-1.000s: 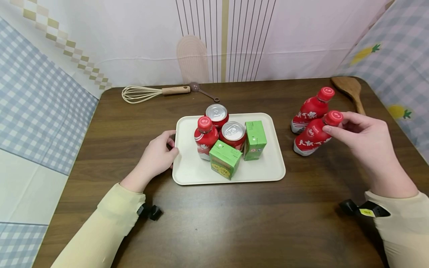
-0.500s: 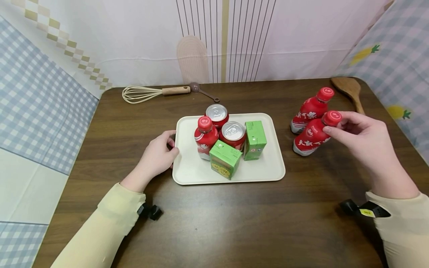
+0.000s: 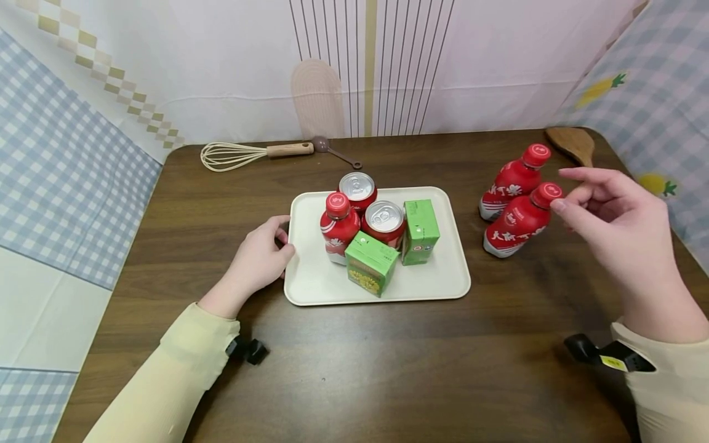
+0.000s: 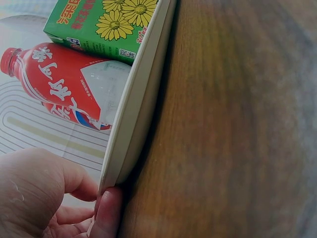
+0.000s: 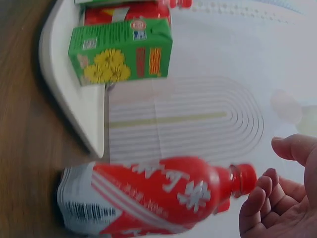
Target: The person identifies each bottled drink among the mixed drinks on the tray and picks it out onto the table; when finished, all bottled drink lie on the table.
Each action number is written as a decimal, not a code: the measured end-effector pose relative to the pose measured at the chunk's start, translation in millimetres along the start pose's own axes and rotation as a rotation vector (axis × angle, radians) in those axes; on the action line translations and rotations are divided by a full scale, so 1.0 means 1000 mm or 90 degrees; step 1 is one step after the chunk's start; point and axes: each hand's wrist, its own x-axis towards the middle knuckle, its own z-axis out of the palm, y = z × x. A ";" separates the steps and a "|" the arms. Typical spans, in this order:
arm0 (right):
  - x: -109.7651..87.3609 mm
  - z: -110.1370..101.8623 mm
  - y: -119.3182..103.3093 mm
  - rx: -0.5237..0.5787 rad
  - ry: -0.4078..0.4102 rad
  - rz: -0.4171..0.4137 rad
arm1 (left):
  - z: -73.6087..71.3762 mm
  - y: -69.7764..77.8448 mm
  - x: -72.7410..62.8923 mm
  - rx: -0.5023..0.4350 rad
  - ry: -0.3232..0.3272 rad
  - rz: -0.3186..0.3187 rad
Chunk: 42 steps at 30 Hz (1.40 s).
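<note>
Hazard, first: near bottle [image 3: 519, 220], red, capped, upright on the counter [image 3: 332, 369]. A brush of the fingertips against its high cap could tip it; likely cause, a sideways sweep of the right hand [image 3: 626, 224]. Far bottle [image 3: 506, 189], of the same kind, stands just behind and could go over with it.

Hazard, second: cream tray [image 3: 440, 280], bearing one red bottle [image 3: 339, 229], two cans [image 3: 384, 219] and two green cartons [image 3: 370, 263], closely grouped. A tug or lift at the left rim could slide or topple the load; the front carton, set askew, seems readiest to shift.

Left hand [image 3: 259, 255]: finger and thumb grasping the tray's left rim; load inward of the hand, to its right.

Right hand: released, holding nothing, thumb and forefinger parted. Near bottle to its left, cap just beside the thumb tip; whether the two touch is hard to tell from either view. Far bottle farther back and left of the hand, apart from the fingers.
</note>
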 end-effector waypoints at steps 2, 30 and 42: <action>-0.001 0.003 -0.006 0.009 -0.016 -0.007 | 0.000 0.000 0.000 -0.001 0.001 0.000; -0.002 0.062 -0.068 0.075 -0.177 -0.091 | 0.001 0.000 0.001 0.004 0.005 0.007; 0.016 0.092 -0.074 0.073 -0.268 -0.061 | 0.000 0.000 0.001 0.004 0.005 0.006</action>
